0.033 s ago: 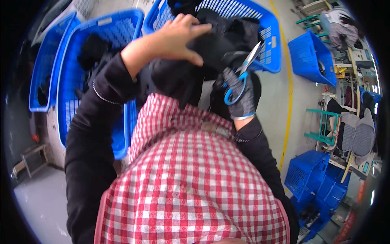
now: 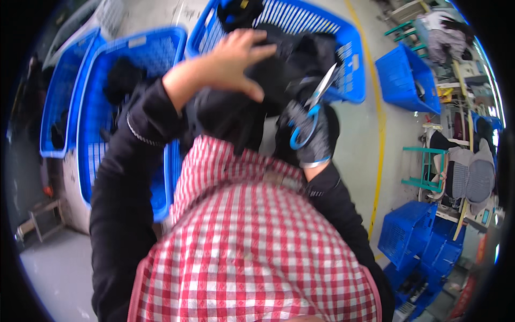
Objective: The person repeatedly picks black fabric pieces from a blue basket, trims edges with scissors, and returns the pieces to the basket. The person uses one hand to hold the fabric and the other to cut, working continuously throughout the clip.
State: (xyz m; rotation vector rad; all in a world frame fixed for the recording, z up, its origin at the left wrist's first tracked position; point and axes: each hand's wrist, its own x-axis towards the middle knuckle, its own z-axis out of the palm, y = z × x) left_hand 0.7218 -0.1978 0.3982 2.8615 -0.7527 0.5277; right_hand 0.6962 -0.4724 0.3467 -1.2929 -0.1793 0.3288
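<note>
My left hand [image 2: 225, 65] is bare, its fingers stretched and spread over black cloth [image 2: 222, 110] lying across my lap. Whether the palm touches the cloth, I cannot tell. On my right hand [image 2: 311, 131] is a grey-black glove. It grips a pair of scissors [image 2: 322, 86] by the light-blue handles, and the blades point up and away to the right. The cloth reaches toward a blue slatted basket [image 2: 351, 61] in front of me, which holds more dark fabric [image 2: 316, 51].
Two more blue baskets stand at my left, the nearer one [image 2: 86, 155] with dark fabric inside. A yellow line [image 2: 380, 161] runs along the floor at my right. Past it are a blue crate [image 2: 402, 80], a teal metal frame [image 2: 424, 166] and stacked blue crates [image 2: 407, 231].
The whole view has shifted slightly. Both hands keep their pose, the left spread over the cloth and the right on the scissors.
</note>
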